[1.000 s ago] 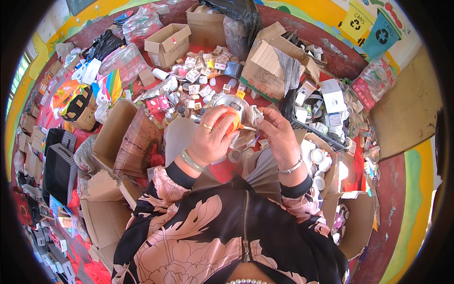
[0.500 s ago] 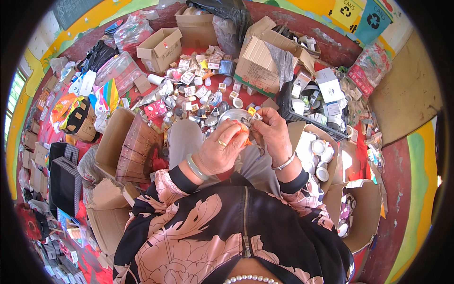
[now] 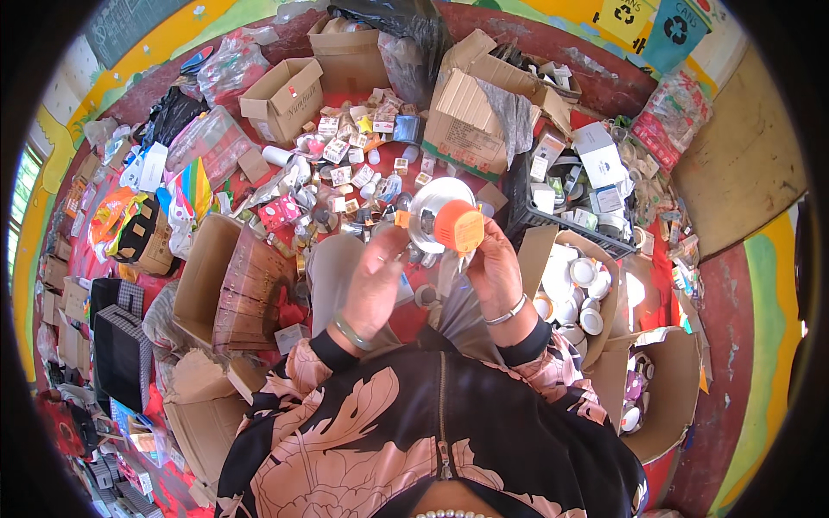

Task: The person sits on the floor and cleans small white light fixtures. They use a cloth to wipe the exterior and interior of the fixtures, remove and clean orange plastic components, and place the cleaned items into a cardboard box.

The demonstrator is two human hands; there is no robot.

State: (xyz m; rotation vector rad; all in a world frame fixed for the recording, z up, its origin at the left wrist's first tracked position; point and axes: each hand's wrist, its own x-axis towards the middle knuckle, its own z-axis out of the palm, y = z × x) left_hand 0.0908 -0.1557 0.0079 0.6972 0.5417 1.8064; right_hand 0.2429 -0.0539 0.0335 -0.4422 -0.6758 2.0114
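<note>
My right hand (image 3: 497,269) is closed at the fingertips on an orange round cap-like piece (image 3: 458,226) with a printed flat face. Right behind that piece shows a white and silver round dish-like part (image 3: 442,195); whether the two are joined, I cannot tell. My left hand (image 3: 373,281) is raised to the left of it, smeared by motion with its fingers partly bent. A small orange bit (image 3: 402,218) shows at its fingertips, and whether they grip it is unclear. Below the hands lies grey plastic-like material (image 3: 462,311) over my lap.
Small boxes and lamp parts (image 3: 363,164) lie heaped on the red floor ahead. To the right stand a black crate (image 3: 566,226) of mixed parts and a carton of white round pieces (image 3: 580,289). Open cardboard boxes (image 3: 203,272) flank my left side.
My hands have moved apart; before, they met around something orange and grey. The orange piece now shows its printed face in my right hand, and my left hand has drawn back leftward.
</note>
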